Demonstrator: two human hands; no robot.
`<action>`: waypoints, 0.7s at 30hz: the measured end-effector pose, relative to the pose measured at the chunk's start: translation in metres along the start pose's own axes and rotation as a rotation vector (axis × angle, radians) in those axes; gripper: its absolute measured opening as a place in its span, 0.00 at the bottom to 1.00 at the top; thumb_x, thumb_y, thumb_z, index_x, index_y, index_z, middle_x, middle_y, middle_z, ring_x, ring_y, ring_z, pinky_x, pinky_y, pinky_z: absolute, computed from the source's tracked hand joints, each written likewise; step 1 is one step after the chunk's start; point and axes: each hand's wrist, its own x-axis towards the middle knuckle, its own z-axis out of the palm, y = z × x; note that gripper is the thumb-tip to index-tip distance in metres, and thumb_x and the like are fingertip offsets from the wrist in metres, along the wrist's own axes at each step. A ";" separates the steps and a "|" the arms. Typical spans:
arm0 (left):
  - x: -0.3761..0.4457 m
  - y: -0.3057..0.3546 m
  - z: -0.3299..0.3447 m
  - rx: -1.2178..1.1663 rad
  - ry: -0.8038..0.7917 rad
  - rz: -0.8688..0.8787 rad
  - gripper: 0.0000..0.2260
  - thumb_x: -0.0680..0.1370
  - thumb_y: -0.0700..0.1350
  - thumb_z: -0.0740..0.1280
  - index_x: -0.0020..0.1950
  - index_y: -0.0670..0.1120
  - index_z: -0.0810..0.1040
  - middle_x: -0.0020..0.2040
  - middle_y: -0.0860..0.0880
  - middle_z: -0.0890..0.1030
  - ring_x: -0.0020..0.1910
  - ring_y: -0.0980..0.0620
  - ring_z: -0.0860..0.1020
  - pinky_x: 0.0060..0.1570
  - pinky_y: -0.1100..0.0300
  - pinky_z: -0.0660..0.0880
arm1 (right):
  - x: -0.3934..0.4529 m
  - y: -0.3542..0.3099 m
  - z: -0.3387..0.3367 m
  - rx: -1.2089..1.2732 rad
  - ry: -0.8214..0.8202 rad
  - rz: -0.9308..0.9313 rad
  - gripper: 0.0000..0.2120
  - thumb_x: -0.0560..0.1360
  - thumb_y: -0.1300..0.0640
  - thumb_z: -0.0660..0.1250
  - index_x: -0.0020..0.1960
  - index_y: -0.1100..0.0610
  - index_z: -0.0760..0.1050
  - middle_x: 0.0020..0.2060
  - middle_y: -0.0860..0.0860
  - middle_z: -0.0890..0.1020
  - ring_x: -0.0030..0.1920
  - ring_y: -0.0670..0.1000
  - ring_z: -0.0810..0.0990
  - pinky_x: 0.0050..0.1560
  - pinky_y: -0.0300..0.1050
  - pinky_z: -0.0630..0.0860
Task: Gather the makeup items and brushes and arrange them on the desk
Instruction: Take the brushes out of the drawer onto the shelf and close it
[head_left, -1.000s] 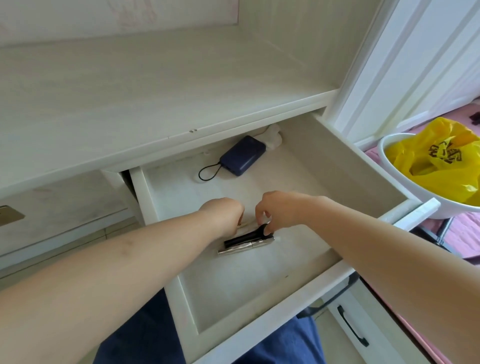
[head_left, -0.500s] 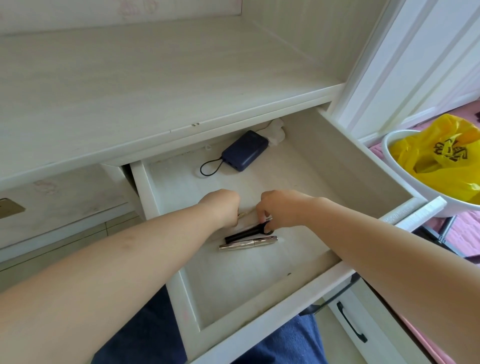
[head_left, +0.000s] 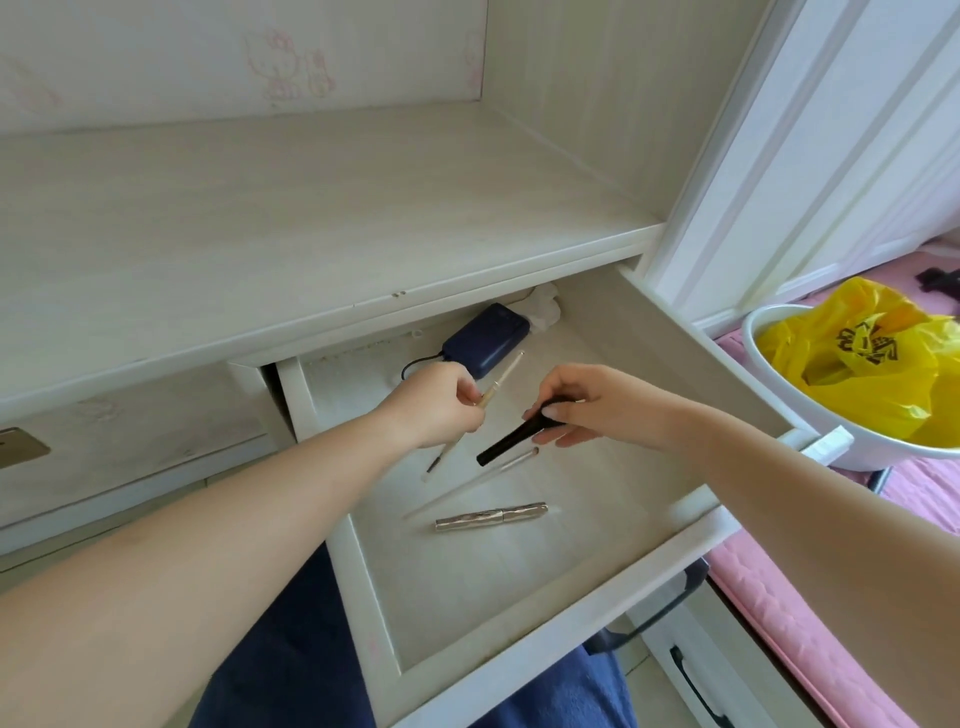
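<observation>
Two slim makeup tools are lifted above the open drawer (head_left: 524, 613): the left hand (head_left: 441, 402) has its grip closed round a thin cream-handled brush (head_left: 506, 371), tilted up toward the navy power bank (head_left: 485, 340), while the right hand (head_left: 587, 405) pinches a black stick (head_left: 511, 441). On the drawer floor lie a ridged silver tube (head_left: 491, 517) and a pale brush (head_left: 514, 460).

1. The yellow plastic bag (head_left: 878, 364) in the white bowl (head_left: 779, 384) at the far right carries black printed letters, creased and turned upside down; they cannot be read.
2. The back panel (head_left: 234, 57) behind the desk bears faint pink cartoon drawings, no words.
</observation>
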 end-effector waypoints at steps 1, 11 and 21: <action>-0.005 0.003 -0.007 -0.062 0.014 0.014 0.03 0.72 0.41 0.68 0.44 0.48 0.76 0.46 0.49 0.82 0.50 0.49 0.81 0.53 0.50 0.79 | -0.004 -0.004 -0.002 0.036 0.027 -0.017 0.06 0.78 0.64 0.61 0.48 0.57 0.75 0.53 0.54 0.83 0.50 0.50 0.84 0.55 0.47 0.79; -0.049 0.019 -0.097 -0.459 0.196 0.062 0.03 0.76 0.37 0.66 0.47 0.44 0.77 0.42 0.48 0.82 0.44 0.53 0.84 0.44 0.57 0.81 | -0.005 -0.090 -0.001 0.121 0.197 -0.299 0.11 0.72 0.68 0.69 0.49 0.53 0.74 0.46 0.55 0.82 0.43 0.51 0.80 0.47 0.42 0.79; -0.054 -0.028 -0.198 -0.609 0.478 0.057 0.04 0.76 0.37 0.67 0.49 0.43 0.75 0.47 0.44 0.83 0.42 0.53 0.83 0.47 0.54 0.81 | 0.078 -0.206 0.047 0.465 0.217 -0.413 0.14 0.73 0.63 0.69 0.57 0.55 0.72 0.46 0.55 0.83 0.49 0.52 0.84 0.47 0.50 0.81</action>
